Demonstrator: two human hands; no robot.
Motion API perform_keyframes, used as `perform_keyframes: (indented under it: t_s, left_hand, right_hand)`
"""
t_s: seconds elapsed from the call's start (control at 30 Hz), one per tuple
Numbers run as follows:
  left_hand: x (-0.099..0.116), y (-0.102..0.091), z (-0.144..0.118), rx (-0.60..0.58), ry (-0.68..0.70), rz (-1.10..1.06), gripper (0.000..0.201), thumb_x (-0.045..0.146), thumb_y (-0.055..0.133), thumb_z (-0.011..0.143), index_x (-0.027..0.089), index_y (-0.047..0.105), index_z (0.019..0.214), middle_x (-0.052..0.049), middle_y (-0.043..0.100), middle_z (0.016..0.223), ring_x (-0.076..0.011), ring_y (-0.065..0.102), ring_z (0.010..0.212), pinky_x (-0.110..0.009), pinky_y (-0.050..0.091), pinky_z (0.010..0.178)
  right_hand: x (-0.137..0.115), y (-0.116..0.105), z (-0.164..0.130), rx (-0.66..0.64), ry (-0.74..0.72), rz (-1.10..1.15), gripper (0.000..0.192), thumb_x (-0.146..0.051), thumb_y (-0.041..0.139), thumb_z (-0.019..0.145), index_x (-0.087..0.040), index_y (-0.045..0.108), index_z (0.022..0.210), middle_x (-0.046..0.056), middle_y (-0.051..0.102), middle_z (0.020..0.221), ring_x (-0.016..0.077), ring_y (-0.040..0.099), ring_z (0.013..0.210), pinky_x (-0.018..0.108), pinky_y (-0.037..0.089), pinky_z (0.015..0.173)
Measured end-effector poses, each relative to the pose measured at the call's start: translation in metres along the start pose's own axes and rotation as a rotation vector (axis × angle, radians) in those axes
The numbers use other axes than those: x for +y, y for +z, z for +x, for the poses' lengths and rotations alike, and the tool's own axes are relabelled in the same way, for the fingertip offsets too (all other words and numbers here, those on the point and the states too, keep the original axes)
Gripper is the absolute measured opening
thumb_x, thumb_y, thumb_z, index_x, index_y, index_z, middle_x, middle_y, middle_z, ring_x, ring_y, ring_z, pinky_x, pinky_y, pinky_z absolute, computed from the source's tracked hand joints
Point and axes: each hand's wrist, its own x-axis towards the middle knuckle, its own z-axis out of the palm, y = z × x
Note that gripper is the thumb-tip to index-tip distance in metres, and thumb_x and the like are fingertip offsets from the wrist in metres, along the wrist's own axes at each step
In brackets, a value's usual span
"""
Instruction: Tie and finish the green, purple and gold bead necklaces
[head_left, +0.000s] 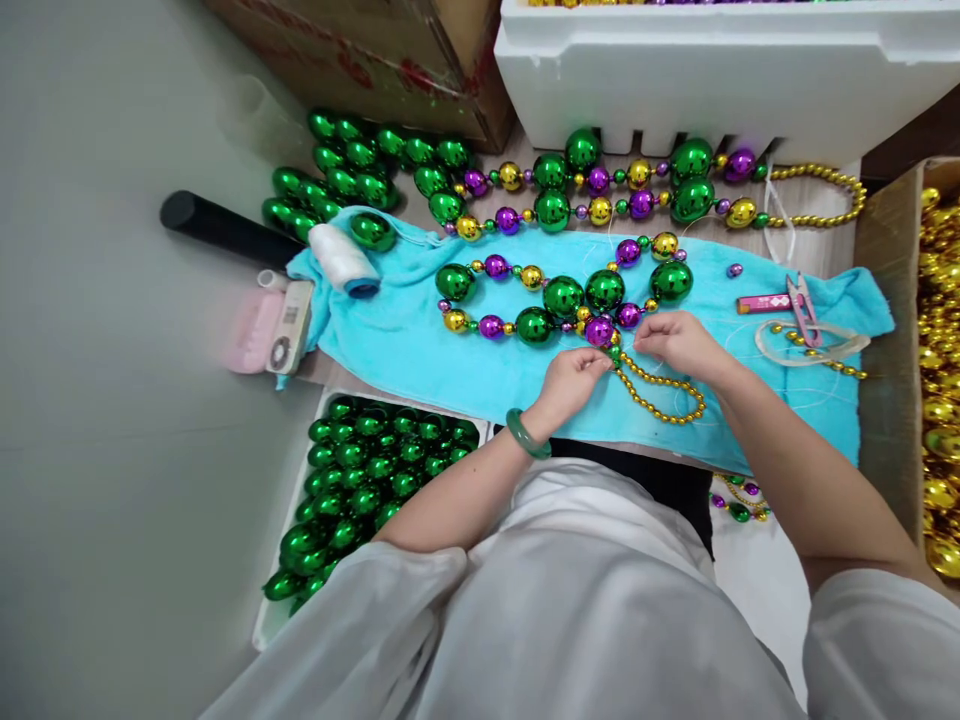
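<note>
- Down on the turquoise towel (450,370), both hands met at the near end of a bead strand (562,295) of large green, purple and gold balls.
- The left hand (571,385) had its fingers curled together, the tips pinching at the strand just below a purple ball (599,331); a green bangle (527,437) sat on that wrist.
- The right hand (679,342) lay just beside it, fingers bunched and pressed together over the same spot; exactly what the tips gripped could not be told.
- A run of small gold beads (664,393) looped out from between the two hands onto the towel, toward the person.
- A second, longer strand (600,190) lay beyond the first, along the foot of a white foam box (712,80).
- A spool of white thread (341,258) rested on the towel's left end, with loose green balls (337,175) piled behind it.
- A tray of green balls (360,490) stood to the left of the person's lap.
- Thread snips (801,305) and a single purple bead (735,270) lay on the towel to the right, well apart from the hands.
</note>
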Motion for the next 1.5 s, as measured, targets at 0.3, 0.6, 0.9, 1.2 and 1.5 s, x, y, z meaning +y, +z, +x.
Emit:
perform_keyframes:
  t_s: [0.3,0.6,0.9,1.2,1.5]
  left_hand:
    - [0.004,0.002,-0.013,0.079,0.221,0.325,0.018,0.026,0.056,0.086,0.018,0.071,0.079,-0.004,0.072,0.085,-0.0175,0.062,0.082,-0.028,0.044,0.08]
    - [0.004,0.007,-0.016,0.013,0.3,0.435,0.02,0.023,0.051,0.089,0.017,0.07,0.082,-0.004,0.072,0.086,-0.0171,0.063,0.08,-0.028,0.045,0.078]
    - [0.001,0.004,-0.015,0.008,0.314,0.582,0.018,0.021,0.052,0.089,0.019,0.069,0.083,-0.003,0.072,0.086,-0.0172,0.063,0.081,-0.029,0.047,0.078]
    - [0.027,-0.016,-0.025,0.042,0.672,0.909,0.022,0.019,0.045,0.092,0.015,0.065,0.085,-0.006,0.062,0.078,-0.0186,0.055,0.078,-0.032,0.044,0.074]
    - [0.063,-0.032,-0.009,0.234,1.213,1.084,0.027,0.013,0.04,0.092,0.018,0.064,0.084,-0.008,0.059,0.089,-0.019,0.049,0.083,-0.034,0.043,0.074]
  right_hand:
    - [0.0,0.007,-0.029,0.189,0.058,0.557,0.023,-0.034,0.072,0.065,-0.019,0.056,0.069,0.0,0.055,0.067,0.0103,0.046,0.056,0.023,0.029,0.047]
    - [-0.002,0.02,-0.021,0.173,0.011,0.851,0.034,-0.033,0.075,0.064,-0.02,0.043,0.066,-0.007,0.032,0.051,0.0076,0.038,0.045,0.017,0.02,0.039]
    - [0.011,0.028,-0.007,0.264,0.037,0.832,0.03,-0.028,0.075,0.057,-0.019,0.047,0.061,-0.009,0.032,0.047,0.0042,0.033,0.038,0.015,0.016,0.035]
    - [0.005,0.002,-0.03,0.268,-0.364,0.262,0.016,-0.029,0.062,0.079,-0.02,0.053,0.07,-0.006,0.043,0.054,0.0076,0.038,0.047,0.022,0.029,0.045]
    - [-0.015,0.002,-0.035,0.213,-0.516,-0.172,0.009,-0.026,0.066,0.077,-0.02,0.073,0.079,0.001,0.066,0.07,0.0113,0.051,0.059,0.027,0.04,0.061]
